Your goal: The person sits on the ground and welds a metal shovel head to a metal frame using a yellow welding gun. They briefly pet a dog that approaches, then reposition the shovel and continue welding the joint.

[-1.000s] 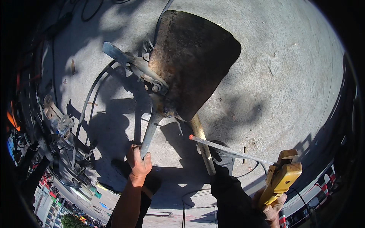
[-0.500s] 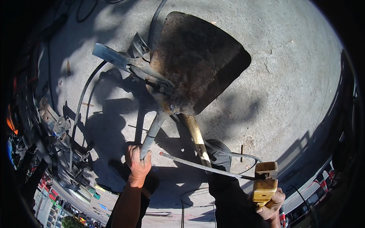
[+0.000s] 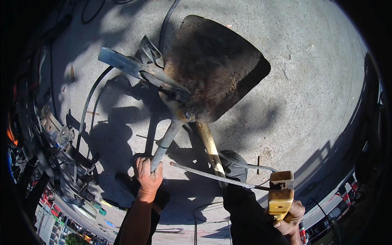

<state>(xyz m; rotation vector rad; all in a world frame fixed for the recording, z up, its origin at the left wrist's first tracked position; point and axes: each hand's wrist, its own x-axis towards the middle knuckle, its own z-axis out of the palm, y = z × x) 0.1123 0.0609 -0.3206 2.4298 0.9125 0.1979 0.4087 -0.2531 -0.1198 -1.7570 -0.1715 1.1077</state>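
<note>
My left hand (image 3: 149, 175) is wrapped round a grey metal tube (image 3: 165, 145) that joins a rusty, dark shovel blade (image 3: 216, 69). A bolted metal clamp (image 3: 159, 81) with two grey arms sits against the blade's left edge. Behind the blade's neck, a pale wooden pole (image 3: 210, 147) runs down towards my leg; how it meets the blade is hidden. My right hand (image 3: 292, 216) grips a yellow welding electrode holder (image 3: 281, 200). From its jaws a thin grey welding rod (image 3: 212, 174) points left, its reddish tip near the tube and apart from it.
Black cables (image 3: 89, 98) lie across the concrete floor (image 3: 314, 77). Metal parts (image 3: 61, 130) are heaped at the left. My dark shoe (image 3: 234, 165) stands beside the wooden pole. Red and white barriers (image 3: 347, 199) show at the lower right rim.
The electrode holder and rod have shifted slightly left and up with my right hand. The blade and clamp have tilted a little, and more light falls on the blade. Both grips stay the same.
</note>
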